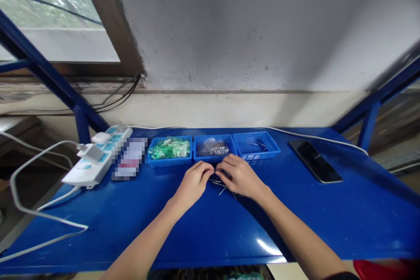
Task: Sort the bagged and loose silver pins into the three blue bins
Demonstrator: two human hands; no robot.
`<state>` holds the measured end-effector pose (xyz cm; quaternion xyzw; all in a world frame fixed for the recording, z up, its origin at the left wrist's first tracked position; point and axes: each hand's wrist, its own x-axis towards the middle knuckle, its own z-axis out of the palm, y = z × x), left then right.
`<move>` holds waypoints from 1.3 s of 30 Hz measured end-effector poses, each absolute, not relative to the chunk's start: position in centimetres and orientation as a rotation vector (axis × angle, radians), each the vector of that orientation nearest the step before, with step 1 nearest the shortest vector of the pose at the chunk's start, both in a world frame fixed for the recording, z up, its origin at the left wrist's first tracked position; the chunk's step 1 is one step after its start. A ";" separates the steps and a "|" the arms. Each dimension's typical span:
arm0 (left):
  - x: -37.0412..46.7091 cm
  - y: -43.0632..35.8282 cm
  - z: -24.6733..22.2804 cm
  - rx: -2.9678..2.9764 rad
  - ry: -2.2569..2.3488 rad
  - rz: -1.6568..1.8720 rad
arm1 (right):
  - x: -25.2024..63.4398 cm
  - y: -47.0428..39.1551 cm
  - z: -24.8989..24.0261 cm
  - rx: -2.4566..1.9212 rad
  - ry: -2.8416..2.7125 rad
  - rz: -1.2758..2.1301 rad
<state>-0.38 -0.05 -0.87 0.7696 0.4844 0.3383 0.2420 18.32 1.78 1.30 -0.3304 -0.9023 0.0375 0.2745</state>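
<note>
Left hand and right hand: fingers pinching a dark piece; work apparently unfinished, rods loose at 5 o'clock, few in the bin at 2.

No readable text, labels, brands, numbers or signs anywhere.

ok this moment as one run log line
left hand: pinching small dark item | right hand: same item | under hands: thin metal rods | beyond: three blue bins | right side: smartphone

The head view looks forward-down at the hands.
</note>
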 end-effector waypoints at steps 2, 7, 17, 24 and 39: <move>-0.3 -0.1 -0.5 2.081 1.304 0.971 | 17.9 1.6 1.3 -0.874 -2.435 0.083; -0.7 -0.4 -0.2 2.185 1.365 0.761 | 21.0 3.0 2.0 -1.103 -2.181 -0.080; -0.7 -0.5 -0.8 2.436 1.543 0.364 | 21.6 3.3 1.7 -1.221 -2.047 -0.106; -1.0 -0.1 -0.2 2.262 1.475 0.673 | 18.0 1.6 1.4 -0.901 -2.438 0.134; -5.3 0.1 1.5 2.261 1.353 0.361 | 23.7 4.2 1.8 -1.421 -1.785 -0.214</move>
